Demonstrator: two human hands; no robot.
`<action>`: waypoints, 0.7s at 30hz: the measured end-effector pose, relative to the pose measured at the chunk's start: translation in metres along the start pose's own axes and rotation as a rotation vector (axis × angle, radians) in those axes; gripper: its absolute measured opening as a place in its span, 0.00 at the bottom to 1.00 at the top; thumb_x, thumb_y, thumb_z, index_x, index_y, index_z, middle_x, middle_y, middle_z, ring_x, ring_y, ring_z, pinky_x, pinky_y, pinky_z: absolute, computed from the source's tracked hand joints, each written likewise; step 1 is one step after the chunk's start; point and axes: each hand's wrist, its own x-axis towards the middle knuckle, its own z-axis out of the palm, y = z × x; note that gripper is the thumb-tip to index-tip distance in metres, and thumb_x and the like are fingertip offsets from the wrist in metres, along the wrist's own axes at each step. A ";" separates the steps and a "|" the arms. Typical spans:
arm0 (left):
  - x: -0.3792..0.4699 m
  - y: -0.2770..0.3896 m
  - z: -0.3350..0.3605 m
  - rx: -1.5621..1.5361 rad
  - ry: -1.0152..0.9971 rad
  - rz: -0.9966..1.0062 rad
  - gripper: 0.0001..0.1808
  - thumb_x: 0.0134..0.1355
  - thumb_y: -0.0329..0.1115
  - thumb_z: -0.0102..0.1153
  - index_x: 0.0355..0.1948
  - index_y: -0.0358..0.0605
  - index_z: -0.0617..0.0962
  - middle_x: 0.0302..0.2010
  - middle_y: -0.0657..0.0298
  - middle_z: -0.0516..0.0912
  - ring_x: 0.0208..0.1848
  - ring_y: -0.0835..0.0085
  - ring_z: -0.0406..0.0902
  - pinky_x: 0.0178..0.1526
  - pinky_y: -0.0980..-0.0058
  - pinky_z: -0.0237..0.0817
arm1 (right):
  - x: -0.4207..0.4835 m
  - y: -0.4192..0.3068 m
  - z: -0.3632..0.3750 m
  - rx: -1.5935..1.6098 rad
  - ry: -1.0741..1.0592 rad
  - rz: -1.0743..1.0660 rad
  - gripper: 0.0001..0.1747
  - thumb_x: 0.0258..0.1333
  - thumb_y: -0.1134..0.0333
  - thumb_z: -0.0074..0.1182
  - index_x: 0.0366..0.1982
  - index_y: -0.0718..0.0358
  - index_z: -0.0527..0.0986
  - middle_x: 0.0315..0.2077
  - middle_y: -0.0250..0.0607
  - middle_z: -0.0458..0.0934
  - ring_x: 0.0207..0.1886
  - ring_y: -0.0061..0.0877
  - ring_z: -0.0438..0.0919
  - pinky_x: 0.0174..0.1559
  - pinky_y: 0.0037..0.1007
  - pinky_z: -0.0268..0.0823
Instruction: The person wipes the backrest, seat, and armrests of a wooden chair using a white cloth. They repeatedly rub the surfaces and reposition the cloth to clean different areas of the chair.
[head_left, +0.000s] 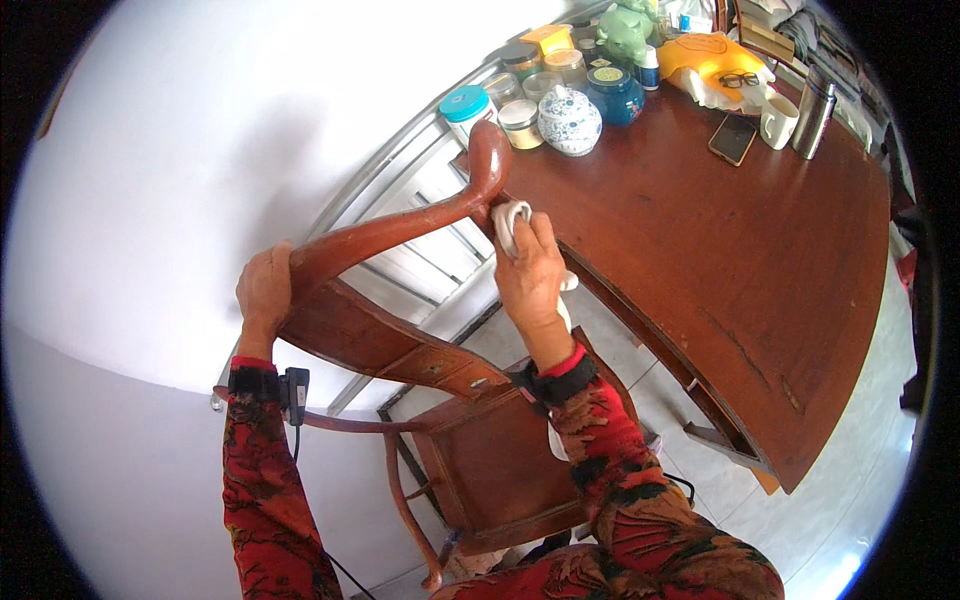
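A reddish-brown wooden armchair (390, 231) stands before me, its curved top rail ending in a rounded knob near the table. My left hand (265, 291) grips the rail's left end, with the fingers partly hidden behind the wood. In my right hand (529, 274) is a bunched white cloth (513, 225), pressed close to the chair's upright just below the knob. Part of the cloth hangs out under the palm. Below the rail, the wide back splat (397, 349) runs down to the panelled seat (510, 472).
A dark wooden table (735, 240) fills the right side. Along its back edge stand several jars, including a blue-and-white lidded porcelain jar (570, 121). A smartphone (733, 139), a white mug (778, 120) and a steel flask (814, 112) sit farther right. A white wall (150, 187) borders the left.
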 end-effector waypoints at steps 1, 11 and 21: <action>0.000 0.000 0.000 0.020 -0.003 0.008 0.31 0.70 0.52 0.33 0.34 0.37 0.81 0.40 0.44 0.82 0.45 0.41 0.76 0.50 0.51 0.63 | 0.000 -0.001 0.000 -0.017 0.060 -0.034 0.16 0.42 0.80 0.60 0.38 0.68 0.76 0.34 0.48 0.72 0.37 0.47 0.76 0.38 0.39 0.70; 0.001 -0.002 -0.001 -0.073 -0.011 -0.039 0.31 0.69 0.52 0.33 0.32 0.37 0.81 0.38 0.44 0.82 0.43 0.41 0.76 0.49 0.50 0.64 | 0.000 0.003 0.001 -0.012 0.015 -0.015 0.17 0.41 0.81 0.59 0.38 0.67 0.76 0.33 0.47 0.73 0.35 0.46 0.77 0.36 0.39 0.70; 0.002 0.008 -0.007 -0.030 -0.021 -0.050 0.31 0.68 0.52 0.34 0.30 0.37 0.81 0.36 0.41 0.81 0.41 0.39 0.76 0.46 0.49 0.64 | 0.003 0.006 0.006 0.180 0.057 0.157 0.08 0.50 0.75 0.60 0.34 0.66 0.76 0.30 0.48 0.71 0.32 0.45 0.73 0.36 0.38 0.68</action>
